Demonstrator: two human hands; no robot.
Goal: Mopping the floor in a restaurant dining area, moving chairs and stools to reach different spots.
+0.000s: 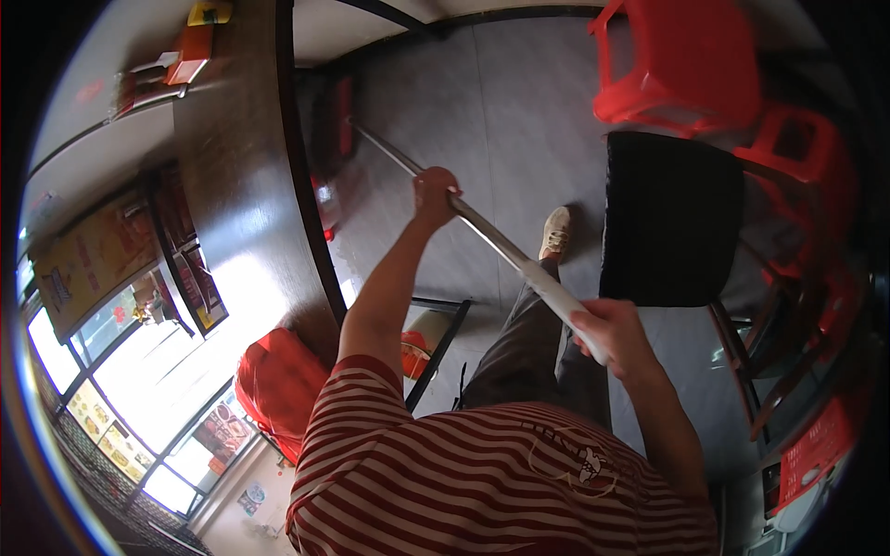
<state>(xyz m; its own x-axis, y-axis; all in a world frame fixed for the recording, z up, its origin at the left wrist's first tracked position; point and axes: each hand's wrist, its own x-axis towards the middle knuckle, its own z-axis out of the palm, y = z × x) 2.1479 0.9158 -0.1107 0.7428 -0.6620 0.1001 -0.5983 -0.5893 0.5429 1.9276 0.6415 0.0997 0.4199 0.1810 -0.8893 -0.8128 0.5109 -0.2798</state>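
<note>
Both hands grip a long metal pole (501,243) with a pale grip at its near end. It slants from my body to the far left. My left hand (434,196) is wrapped round its middle. My right hand (612,335) is closed round the pale grip. A narrow red head (345,116) is at the pole's far end, low in the shadow by the table. Whether it is a broom or a mop I cannot tell. My beige shoe (556,232) is on the floor right of the pole.
A dark wooden table (241,176) runs along the left, with a red-covered seat (278,385) near it. On the right stand a black-seated chair (672,218) and red plastic stools (681,60). Grey floor (528,102) lies between. A red crate (816,454) is at the lower right.
</note>
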